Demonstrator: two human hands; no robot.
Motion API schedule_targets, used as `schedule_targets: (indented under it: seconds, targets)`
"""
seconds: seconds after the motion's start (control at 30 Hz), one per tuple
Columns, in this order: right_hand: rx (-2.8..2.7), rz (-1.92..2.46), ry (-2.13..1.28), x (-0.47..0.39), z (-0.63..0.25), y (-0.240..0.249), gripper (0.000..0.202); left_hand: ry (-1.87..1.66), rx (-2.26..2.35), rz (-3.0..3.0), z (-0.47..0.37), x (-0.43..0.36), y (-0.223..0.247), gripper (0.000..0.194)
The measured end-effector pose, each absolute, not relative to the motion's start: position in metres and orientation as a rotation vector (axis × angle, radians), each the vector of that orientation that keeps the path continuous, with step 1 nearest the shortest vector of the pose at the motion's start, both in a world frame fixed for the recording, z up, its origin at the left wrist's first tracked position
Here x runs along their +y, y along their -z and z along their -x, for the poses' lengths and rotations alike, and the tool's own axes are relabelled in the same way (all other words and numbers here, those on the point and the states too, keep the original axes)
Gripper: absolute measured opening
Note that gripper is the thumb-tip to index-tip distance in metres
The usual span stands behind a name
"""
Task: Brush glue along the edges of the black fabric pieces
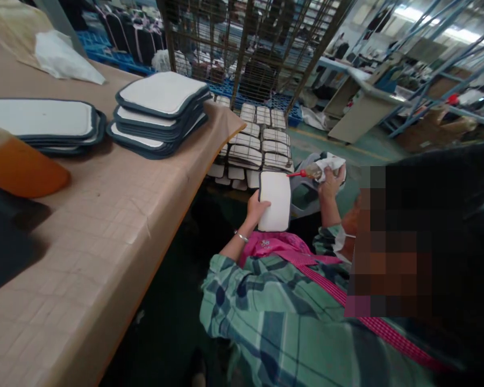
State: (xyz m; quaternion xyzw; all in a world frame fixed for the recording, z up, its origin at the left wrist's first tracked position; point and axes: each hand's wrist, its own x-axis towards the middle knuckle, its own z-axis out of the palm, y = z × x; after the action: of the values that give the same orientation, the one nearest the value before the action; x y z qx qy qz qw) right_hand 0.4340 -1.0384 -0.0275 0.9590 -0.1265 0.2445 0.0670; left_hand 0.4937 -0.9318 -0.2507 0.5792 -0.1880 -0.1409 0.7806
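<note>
Neither my left hand nor my right hand shows in this view. Beside the table (pixel 116 209), a person in a green plaid sleeve (pixel 234 290) holds a white panel with a dark edge (pixel 275 201) in one hand (pixel 256 209). That person's other hand (pixel 331 180) grips a red-tipped tool with an amber body (pixel 312 171), partly wrapped in white cloth or paper. The red tip is at the panel's upper right corner. On the table stands a stack of similar dark-edged white panels (pixel 161 94), with a longer pile (pixel 40 118) to its left.
A blurred orange object (pixel 28 166) and a dark piece (pixel 8 242) lie at the table's left. Beyond the table's edge, several rows of pale panels (pixel 262 142) are laid out below a metal rack (pixel 242 48). The person's head and body fill the right side.
</note>
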Motion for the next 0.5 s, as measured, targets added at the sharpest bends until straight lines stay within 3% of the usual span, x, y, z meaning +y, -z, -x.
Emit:
schedule_targets:
  seconds: [0.13,0.23,0.3,0.47,0.5]
  targets:
    - [-0.23,-2.812,-0.545,-1.062,-0.441,0.04,0.021,0.308,-0.391,-1.257,-0.494,-0.929,0.249,0.033]
    - [0.197,-2.488,-0.827,-1.068,-0.443,0.049,0.024,0.314,-0.387,-1.266,-0.493,-0.927,0.247,0.032]
    - [0.462,-1.988,-0.754,-1.07,-0.445,0.051,0.028,0.319,-0.384,-1.273,-0.493,-0.926,0.245,0.031]
    - [0.899,-0.026,0.258,-1.072,-0.443,0.051,0.052,0.336,-0.372,-1.283,-0.492,-0.923,0.241,0.032]
    - [0.968,0.378,0.407,-1.07,-0.442,0.051,0.048,0.34,-0.368,-1.284,-0.492,-0.922,0.241,0.032]
